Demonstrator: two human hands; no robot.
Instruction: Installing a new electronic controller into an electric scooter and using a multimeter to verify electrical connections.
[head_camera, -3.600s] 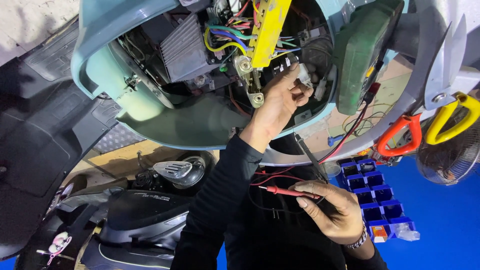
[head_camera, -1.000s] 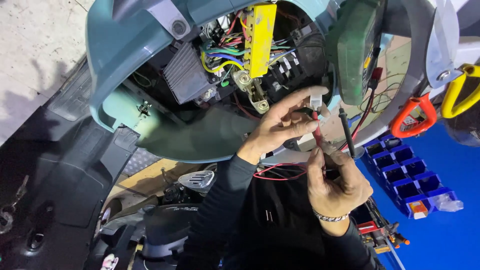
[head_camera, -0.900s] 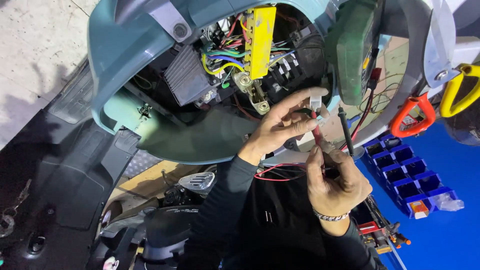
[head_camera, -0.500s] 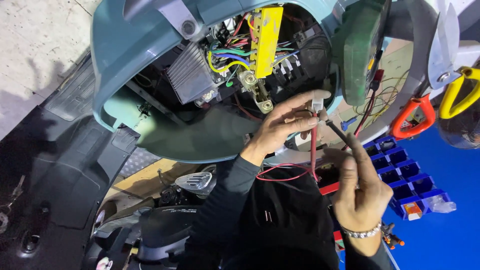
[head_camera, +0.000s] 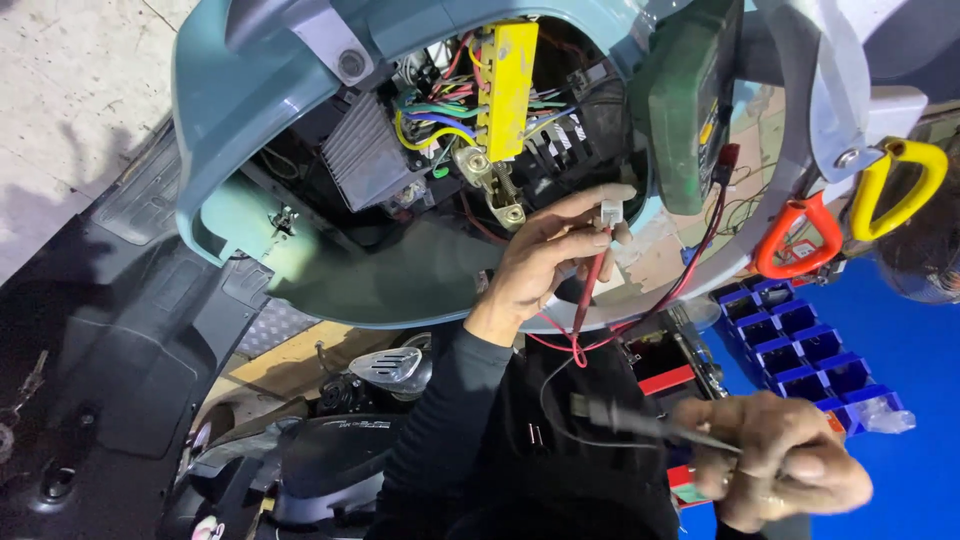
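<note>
My left hand reaches up into the open front of a light blue scooter body. Its fingers pinch a small white connector and hold a red test probe against it. A red lead loops down from the probe. My right hand is low at the right, closed around a black test probe that points left, well apart from the connector. A yellow block with coloured wires sits just above my left hand.
Inside the body are a finned metal box and a green box. Orange and yellow handles hang at the right. Blue parts bins lie below them. Black scooter panels fill the left.
My right hand has dropped down and to the right, taking the black probe away from the connector. My left hand stays at the connector, now holding the red probe.
</note>
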